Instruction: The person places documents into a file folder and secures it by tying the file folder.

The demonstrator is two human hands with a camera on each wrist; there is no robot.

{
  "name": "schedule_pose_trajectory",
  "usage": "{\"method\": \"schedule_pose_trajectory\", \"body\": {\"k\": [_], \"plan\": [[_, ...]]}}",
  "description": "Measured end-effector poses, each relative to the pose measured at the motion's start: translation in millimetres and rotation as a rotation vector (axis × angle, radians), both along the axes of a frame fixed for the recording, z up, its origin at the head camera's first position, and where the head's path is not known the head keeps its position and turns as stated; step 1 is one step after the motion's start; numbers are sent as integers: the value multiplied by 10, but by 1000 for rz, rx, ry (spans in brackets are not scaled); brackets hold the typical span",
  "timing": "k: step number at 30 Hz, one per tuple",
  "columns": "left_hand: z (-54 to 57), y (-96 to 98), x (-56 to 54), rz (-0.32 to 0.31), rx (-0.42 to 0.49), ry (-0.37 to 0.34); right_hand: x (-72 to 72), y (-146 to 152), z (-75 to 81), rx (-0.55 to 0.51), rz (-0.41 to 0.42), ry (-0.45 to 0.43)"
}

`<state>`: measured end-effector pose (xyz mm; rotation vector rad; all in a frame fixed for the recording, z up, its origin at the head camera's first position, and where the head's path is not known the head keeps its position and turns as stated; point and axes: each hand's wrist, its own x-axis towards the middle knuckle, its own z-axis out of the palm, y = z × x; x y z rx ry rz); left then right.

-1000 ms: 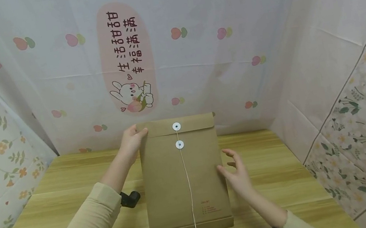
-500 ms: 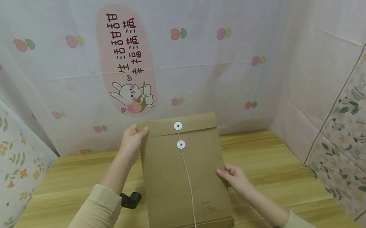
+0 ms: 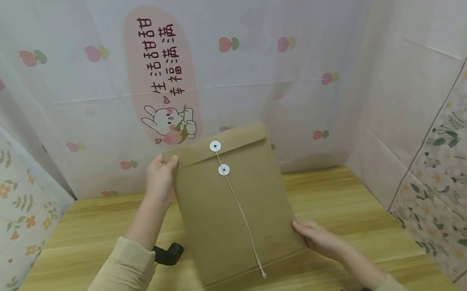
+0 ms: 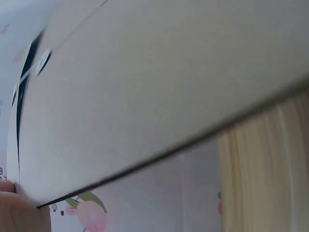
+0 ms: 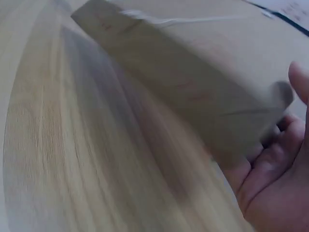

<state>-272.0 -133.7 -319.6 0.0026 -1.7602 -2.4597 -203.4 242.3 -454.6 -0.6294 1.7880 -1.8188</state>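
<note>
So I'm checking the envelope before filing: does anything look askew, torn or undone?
No damage shows. The envelope is held tilted between the left hand and right hand. Its string hangs loose, not wound round the lower button.

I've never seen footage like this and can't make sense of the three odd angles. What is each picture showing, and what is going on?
No machine here: a person in beige sleeves works with bare hands and wears three cameras. The wide picture comes from the head camera, looking down over a light wooden table walled in by patterned sheets. The left hand grips the top corner of a large brown paper envelope with two white button discs and a string; the right hand holds its lower right corner. The envelope is tilted, its bottom edge just above the wood. The two blurry close-ups come from the wrist cameras: the left one sees the envelope's face, the right one its lower corner resting in the palm.
</note>
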Motion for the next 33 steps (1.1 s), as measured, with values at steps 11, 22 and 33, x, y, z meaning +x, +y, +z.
{"method": "schedule_pose_trajectory", "body": {"k": [11,22,33], "plan": [[-257,-30,145,145,247,-54,54,190,-277,-713,-40,-221],[-575,222,372,148,372,-216,289,-189,-205,-606,-306,-47],[-795,71,374,4,225,-180,212,105,-41,-290,-506,-18]]}}
